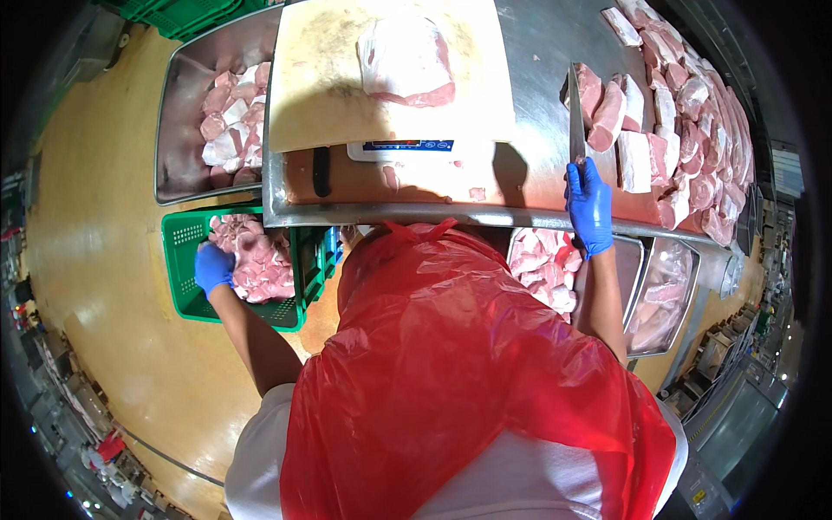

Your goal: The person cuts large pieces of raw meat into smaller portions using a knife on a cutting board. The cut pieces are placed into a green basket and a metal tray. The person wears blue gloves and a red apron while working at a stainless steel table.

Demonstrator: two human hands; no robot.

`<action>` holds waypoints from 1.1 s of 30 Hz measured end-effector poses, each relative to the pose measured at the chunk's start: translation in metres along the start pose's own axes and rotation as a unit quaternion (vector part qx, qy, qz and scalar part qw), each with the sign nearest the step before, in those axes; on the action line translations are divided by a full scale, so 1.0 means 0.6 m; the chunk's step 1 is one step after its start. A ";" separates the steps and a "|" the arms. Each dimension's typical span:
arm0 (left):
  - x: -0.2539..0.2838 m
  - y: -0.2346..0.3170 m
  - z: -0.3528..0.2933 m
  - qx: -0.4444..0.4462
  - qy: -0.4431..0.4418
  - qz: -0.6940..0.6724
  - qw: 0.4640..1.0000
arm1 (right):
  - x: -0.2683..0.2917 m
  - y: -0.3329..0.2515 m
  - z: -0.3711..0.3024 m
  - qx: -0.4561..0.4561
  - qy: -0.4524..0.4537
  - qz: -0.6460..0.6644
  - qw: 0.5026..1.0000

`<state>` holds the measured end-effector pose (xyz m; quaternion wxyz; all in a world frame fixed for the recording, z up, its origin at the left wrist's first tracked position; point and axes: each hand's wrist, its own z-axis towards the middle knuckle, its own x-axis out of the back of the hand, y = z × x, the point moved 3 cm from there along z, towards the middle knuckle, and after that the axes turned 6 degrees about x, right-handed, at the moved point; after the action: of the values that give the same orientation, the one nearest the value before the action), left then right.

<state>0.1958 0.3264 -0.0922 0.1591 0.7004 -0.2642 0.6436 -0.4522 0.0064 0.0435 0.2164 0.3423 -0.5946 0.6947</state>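
Observation:
My right hand (590, 206), in a blue glove, grips a knife (576, 121) whose blade points away from me over the metal table (542, 52). Just right of the blade lie cut pieces of pale pink meat (607, 115). On the left, my blue-gloved left hand (214, 267) is inside a green crate (179, 276), against a heap of small meat pieces (251, 260). Its fingers look curled, and what they hold, if anything, is hidden. A large fat-covered slab of meat (406, 62) rests on a cream cutting board (316, 69) ahead of me.
A deep metal tub (184, 113) with meat chunks stands left of the board. Beneath the board's near edge are a scale (399, 151) and a dark handle (321, 172). Meat strips (702, 121) pile up far right. Metal trays (663, 295) of meat sit below the table edge.

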 end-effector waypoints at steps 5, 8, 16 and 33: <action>0.234 0.317 0.040 -0.142 0.106 -0.476 0.861 | -0.017 -0.053 0.072 0.060 0.015 -0.018 0.998; 0.276 0.519 0.027 -0.333 0.124 -0.461 0.813 | -0.037 -0.109 0.101 0.145 0.015 -0.021 0.989; 0.334 0.761 -0.038 -0.302 0.016 -0.251 0.920 | -0.089 -0.147 0.095 0.151 0.011 0.062 0.987; 0.419 0.653 0.161 -0.396 0.185 -0.287 0.852 | 0.101 0.200 -0.170 -0.224 0.209 -0.036 0.951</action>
<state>0.0575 -0.0870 0.0977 0.6470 0.4907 -0.2493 0.5277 -0.6000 0.0751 0.0008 0.4317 0.1533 -0.6635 0.5915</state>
